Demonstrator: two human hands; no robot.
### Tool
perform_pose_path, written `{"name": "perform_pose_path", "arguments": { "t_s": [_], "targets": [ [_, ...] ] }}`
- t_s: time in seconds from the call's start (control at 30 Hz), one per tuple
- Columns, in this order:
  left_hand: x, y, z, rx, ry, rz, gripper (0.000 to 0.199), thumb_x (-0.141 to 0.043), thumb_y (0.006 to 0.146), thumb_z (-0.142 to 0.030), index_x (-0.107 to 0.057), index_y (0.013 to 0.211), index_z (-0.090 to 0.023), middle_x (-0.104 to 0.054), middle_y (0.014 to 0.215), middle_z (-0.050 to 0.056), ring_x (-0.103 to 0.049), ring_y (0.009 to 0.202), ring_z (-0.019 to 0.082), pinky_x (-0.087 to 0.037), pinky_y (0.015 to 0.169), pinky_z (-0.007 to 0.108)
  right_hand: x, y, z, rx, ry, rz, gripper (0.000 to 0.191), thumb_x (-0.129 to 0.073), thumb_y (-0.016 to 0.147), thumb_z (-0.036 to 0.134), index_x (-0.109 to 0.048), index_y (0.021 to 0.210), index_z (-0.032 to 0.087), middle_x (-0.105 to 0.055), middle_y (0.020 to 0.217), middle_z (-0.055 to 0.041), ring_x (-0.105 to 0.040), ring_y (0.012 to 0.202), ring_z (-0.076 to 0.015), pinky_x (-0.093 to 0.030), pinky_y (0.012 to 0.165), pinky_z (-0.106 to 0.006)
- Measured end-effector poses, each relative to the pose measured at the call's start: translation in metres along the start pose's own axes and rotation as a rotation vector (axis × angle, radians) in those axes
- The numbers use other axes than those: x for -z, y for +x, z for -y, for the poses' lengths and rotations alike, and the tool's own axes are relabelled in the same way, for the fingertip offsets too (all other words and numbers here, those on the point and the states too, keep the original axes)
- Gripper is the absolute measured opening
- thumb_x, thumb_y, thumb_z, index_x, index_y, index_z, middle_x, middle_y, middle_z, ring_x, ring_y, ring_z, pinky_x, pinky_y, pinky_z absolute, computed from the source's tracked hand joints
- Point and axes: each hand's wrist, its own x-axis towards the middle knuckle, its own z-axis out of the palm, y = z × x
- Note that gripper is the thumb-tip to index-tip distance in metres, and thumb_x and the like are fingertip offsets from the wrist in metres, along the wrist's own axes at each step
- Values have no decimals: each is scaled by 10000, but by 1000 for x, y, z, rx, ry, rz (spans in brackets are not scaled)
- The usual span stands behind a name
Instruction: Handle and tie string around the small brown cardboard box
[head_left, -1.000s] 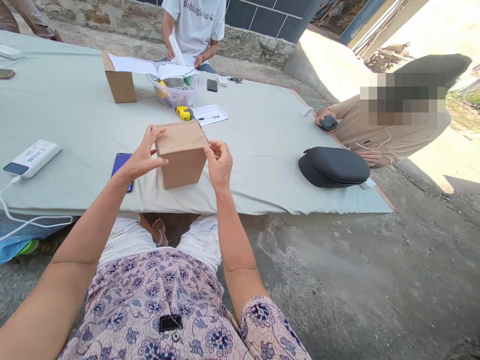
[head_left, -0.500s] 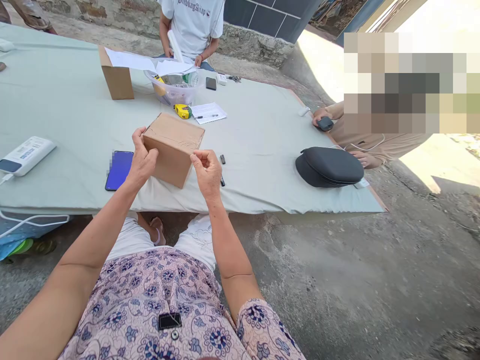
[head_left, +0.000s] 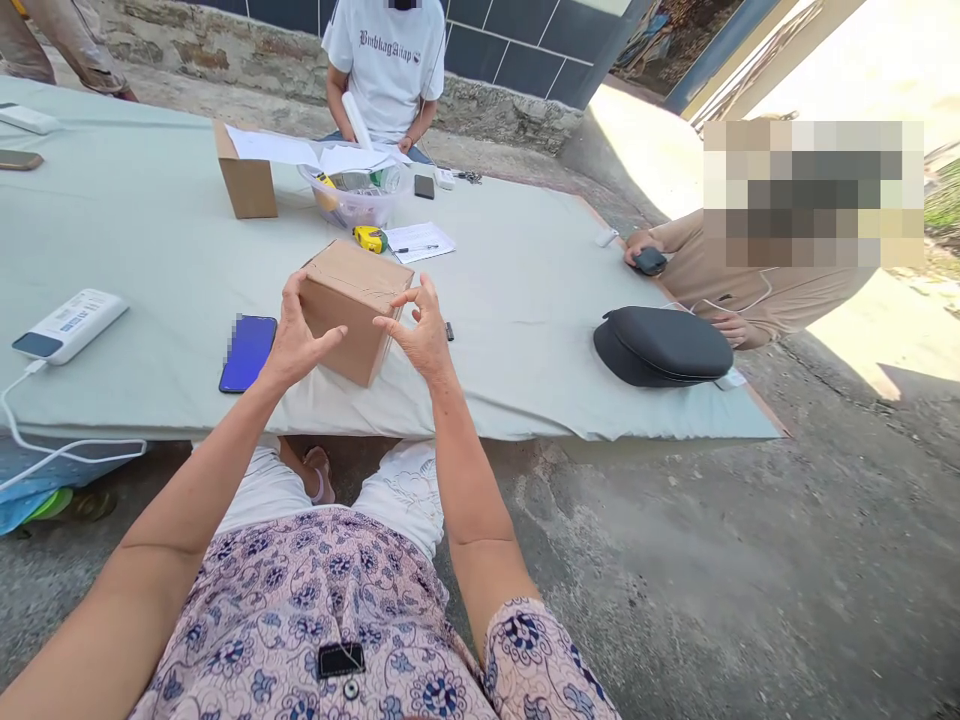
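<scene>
A closed brown cardboard box [head_left: 341, 320] stands near the table's front edge, with clear tape along its top seam. My left hand [head_left: 296, 335] is at the box's left side; its fingers touch the upper left edge while the thumb is stretched out before the front face. On the other side, my right hand [head_left: 421, 325] has thumb and forefinger apart by the upper right corner. Whether those fingertips touch the cardboard I cannot tell. A phone with a blue screen [head_left: 250, 353] lies left of the box. Partly hidden behind my right hand is a small black pen-like object [head_left: 449, 331].
Behind the box are a yellow tape measure [head_left: 370, 238], a paper with a pen [head_left: 421, 243], a plastic basket [head_left: 352, 205] and another carton [head_left: 247, 185]. A black case [head_left: 664, 345] stands right, a white power bank [head_left: 71, 325] left. Two people sit at the table.
Both hands have loosened: the left thumb has come off the box's front, and the right thumb and forefinger have parted from their pinch. The view has tilted up slightly.
</scene>
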Motion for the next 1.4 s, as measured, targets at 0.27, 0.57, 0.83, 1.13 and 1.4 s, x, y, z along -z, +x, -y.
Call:
{"name": "perform_pose_path", "arguments": {
  "t_s": [0.27,0.57,0.83,1.13,1.4],
  "targets": [
    [2,-2,2,-46,15,-30,1034,-834,675,-652,-285,1484,-316,-262,1618,169,-257,1531,361,-337,1198,592,14,7,-3,-6,-58,84,563,-797,680,641,-597,1029,245,-541,1452,-98,-434,1441,-315,-402,1158,-530],
    [-9,-8,2,-75,122,65,1366,-838,535,-769,-114,1595,-301,-49,1690,213,25,1580,460,-139,1235,694,3,-8,3,42,-259,-16,807,-783,631,750,-588,1243,261,-526,1310,-121,-460,1321,-319,-417,1154,-532],
    [-9,-8,6,-91,133,133,1368,-842,525,-767,-104,1599,-352,-50,1694,187,69,1579,461,-168,1209,721,12,-16,-3,-42,-37,-34,423,-697,817,618,-710,1064,274,-593,1169,-54,-571,1153,-217,-503,1031,-410],
    [-3,-3,8,-165,79,185,1311,-876,534,-708,-149,1571,-369,-169,1630,178,-178,1536,426,-309,1187,643,13,-18,-19,6,65,-91,332,-531,955,509,-749,1020,268,-649,1032,-34,-600,1056,-174,-515,946,-330],
    [-3,-3,8,-185,101,182,1246,-843,592,-717,-147,1564,-365,-197,1609,174,-232,1511,425,-340,1172,624,11,-30,-2,-23,17,-164,300,-542,944,463,-710,1092,263,-661,1134,-59,-601,1085,-189,-527,960,-358]
  ]
}}
